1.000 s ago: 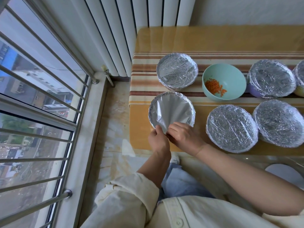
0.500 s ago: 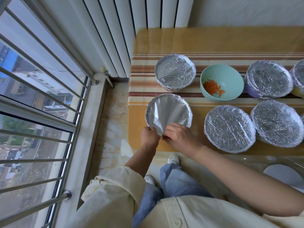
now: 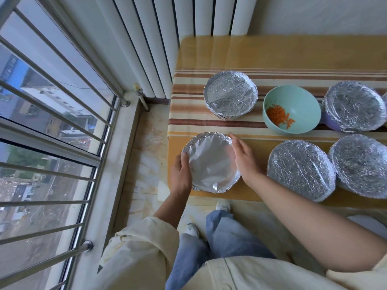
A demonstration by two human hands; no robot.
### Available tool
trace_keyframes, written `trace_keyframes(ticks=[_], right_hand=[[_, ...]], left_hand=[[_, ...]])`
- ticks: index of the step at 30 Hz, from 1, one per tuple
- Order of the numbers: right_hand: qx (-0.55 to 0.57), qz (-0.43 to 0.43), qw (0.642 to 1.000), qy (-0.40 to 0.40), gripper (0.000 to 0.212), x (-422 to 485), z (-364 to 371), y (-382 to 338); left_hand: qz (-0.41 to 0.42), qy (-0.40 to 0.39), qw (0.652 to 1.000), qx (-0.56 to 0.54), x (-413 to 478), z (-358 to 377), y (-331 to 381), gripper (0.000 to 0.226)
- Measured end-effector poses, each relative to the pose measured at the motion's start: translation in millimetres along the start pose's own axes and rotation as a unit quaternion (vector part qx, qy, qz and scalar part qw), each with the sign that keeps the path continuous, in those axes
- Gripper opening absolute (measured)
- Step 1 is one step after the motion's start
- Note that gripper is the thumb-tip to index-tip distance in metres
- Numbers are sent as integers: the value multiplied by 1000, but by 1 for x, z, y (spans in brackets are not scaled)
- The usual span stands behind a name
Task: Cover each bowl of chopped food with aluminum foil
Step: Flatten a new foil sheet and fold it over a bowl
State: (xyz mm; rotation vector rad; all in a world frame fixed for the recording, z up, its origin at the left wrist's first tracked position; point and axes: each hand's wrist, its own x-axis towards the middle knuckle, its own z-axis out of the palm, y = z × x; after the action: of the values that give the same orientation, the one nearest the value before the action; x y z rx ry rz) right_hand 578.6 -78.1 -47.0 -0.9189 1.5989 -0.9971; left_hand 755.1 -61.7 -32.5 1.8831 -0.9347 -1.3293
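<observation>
1. Crimping is the step in hand. The near bowl (image 3: 216,190) sits at the left front corner of the table (image 3: 209,55). Its foil (image 3: 209,162) already lies across the mouth and is folded down round the rim. I judge that only a last press along the edge is left here.
2. Next comes the teal bowl (image 3: 301,105), at 1 o'clock from the near bowl. Its chopped orange food (image 3: 279,117) lies uncovered, and it is the only open bowl I can see. The back bowl (image 3: 230,94) at 12 o'clock is wrapped, and so are the covered bowls (image 3: 301,170) from 3 o'clock rightward. The teal bowl will need a fresh sheet. I see no roll or spare foil, so I must first fetch one.
3. My left grip (image 3: 180,173) is at the near bowl's 9 o'clock. Its fingers are curled round the wrapped rim, clamped on it.
4. My right grip (image 3: 244,162) is at 3 o'clock. Its fingers are nearly straight and close together, the tips reaching toward 1 o'clock. It lies flat against the foil-wrapped side, pressing and holding nothing.
</observation>
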Motion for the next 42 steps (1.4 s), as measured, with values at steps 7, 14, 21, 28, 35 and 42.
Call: trace_keyframes(ticks=[7, 14, 21, 28, 35, 42], right_hand=[[18, 29, 997, 75, 30, 4, 6, 11], [15, 53, 997, 54, 26, 9, 0, 12], [-44, -30, 993, -108, 35, 37, -9, -22], [-127, -80, 978, -144, 34, 54, -1, -13], [-96, -58, 981, -157, 31, 47, 1, -15], [-122, -45, 965, -228, 28, 56, -2, -36]], left_hand=[[-5, 68, 994, -89, 3, 19, 1, 41], [0, 60, 995, -83, 9, 17, -7, 43], [24, 27, 999, -5, 22, 6, -9, 42], [59, 65, 995, 44, 23, 9, -3, 40], [85, 57, 992, 78, 25, 8, -2, 38], [114, 14, 986, 125, 30, 1, -1, 32]])
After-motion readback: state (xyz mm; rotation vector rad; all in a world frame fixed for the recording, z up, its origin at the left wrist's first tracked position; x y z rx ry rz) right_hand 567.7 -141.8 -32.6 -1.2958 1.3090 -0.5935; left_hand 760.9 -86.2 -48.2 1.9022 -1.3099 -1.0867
